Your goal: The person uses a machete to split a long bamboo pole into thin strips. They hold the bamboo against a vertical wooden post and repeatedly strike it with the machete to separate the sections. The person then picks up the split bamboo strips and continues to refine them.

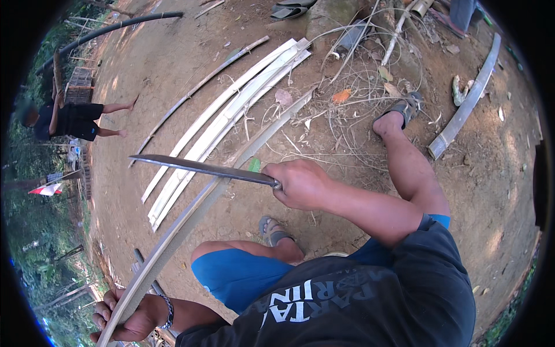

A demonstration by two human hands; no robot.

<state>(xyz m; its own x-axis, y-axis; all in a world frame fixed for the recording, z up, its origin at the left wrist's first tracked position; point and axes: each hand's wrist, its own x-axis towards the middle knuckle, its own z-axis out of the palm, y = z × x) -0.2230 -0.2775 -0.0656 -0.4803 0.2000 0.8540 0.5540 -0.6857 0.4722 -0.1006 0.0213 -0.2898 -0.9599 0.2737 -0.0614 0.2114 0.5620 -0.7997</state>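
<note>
Blk s/s T-shirt (422,301), wht/gry lettering (298,303); blue shorts (234,274); gry-brn strap sandals (409,106), 1 pr; blk/wht wristband (169,312), L.

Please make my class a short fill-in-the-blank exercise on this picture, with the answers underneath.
1. The knife in the right hand points its tip toward the picture's ____ edge.
2. The left hand grips the long strip near its ____ end in the picture.
3. The person's shorts are coloured ____.

Missing words: left; lower; blue.
</note>
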